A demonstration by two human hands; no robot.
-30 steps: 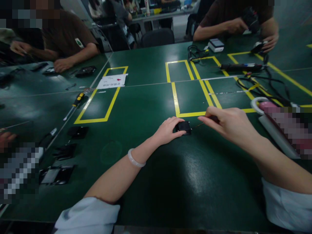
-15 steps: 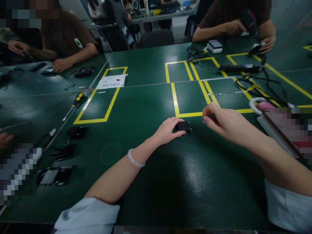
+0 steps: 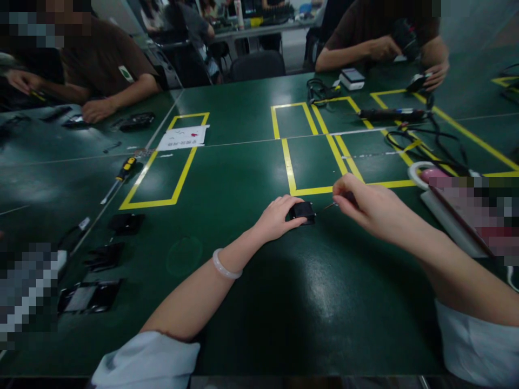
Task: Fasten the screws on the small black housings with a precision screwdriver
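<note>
Over on the left there's a yellow-handled screwdriver [image 3: 121,174] lying on the green table [image 3: 243,302]. Middle of the table, the left hand [image 3: 278,217] has its fingers closed around a small black part [image 3: 303,212], pinning it down. Just right of it, the right hand [image 3: 371,208] pinches a thin tool [image 3: 333,205], tip pointing at the part.

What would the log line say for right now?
left hand: pressing small black part onto green table | right hand: holding thin tool, tip beside part
</note>
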